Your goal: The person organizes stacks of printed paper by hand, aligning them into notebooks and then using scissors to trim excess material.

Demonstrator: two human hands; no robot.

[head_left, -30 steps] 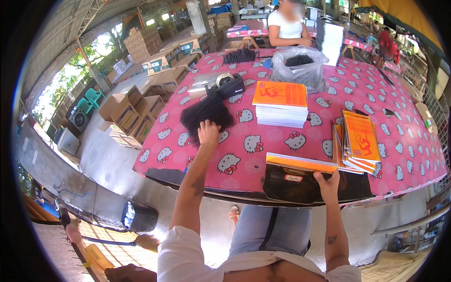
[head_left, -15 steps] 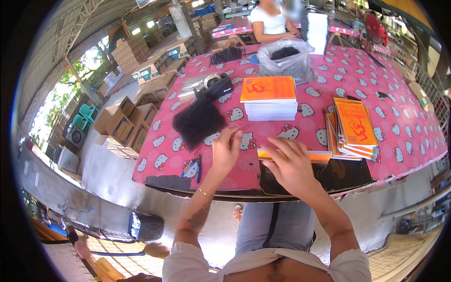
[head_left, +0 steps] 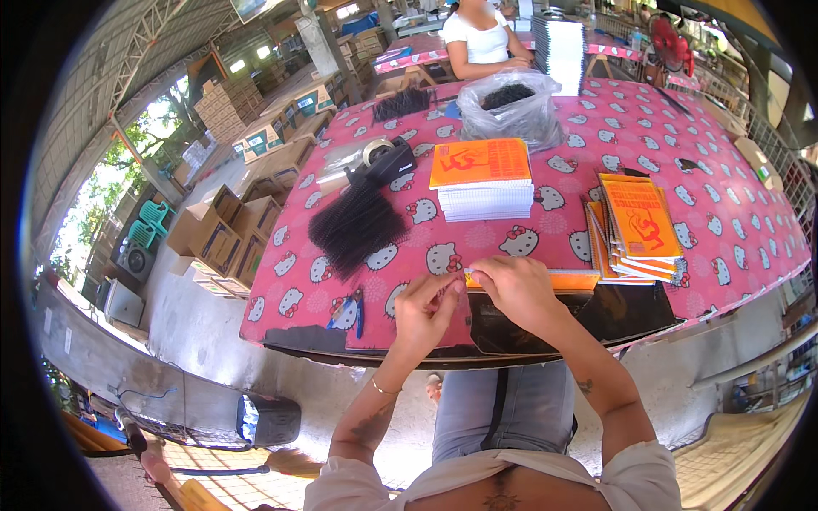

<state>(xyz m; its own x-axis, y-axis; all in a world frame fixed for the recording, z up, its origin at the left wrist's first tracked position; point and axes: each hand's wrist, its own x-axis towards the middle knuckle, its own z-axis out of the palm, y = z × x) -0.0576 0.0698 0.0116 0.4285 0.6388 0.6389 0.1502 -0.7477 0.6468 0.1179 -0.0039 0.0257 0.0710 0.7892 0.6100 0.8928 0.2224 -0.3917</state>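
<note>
An orange-covered booklet (head_left: 573, 279) lies edge toward me near the table's front edge, its left end under my fingers. My right hand (head_left: 516, 291) is closed on that left end, thumb and fingers pressed together. Beside it, my left hand (head_left: 426, 313) is pinched at the booklet's corner; whatever is between its fingertips is too small to make out. A pile of black spiral binding coils (head_left: 356, 226) lies beyond my left hand. Blue-handled cutters (head_left: 359, 315) rest on the table to its left. Below the booklet is a black sheet (head_left: 588, 319).
A stack of orange booklets (head_left: 486, 200) stands mid-table, with another pile (head_left: 639, 221) at right. Behind are a tape dispenser (head_left: 392, 162), a plastic bag of black coils (head_left: 511, 115) and a tall white stack (head_left: 561, 55). Across the table sits a person (head_left: 486, 43). Cartons (head_left: 217, 238) stand at left.
Both hands have come together at the booklet's left end. My left hand has moved right and nearer to me; my right hand's spread fingers have closed on the booklet.
</note>
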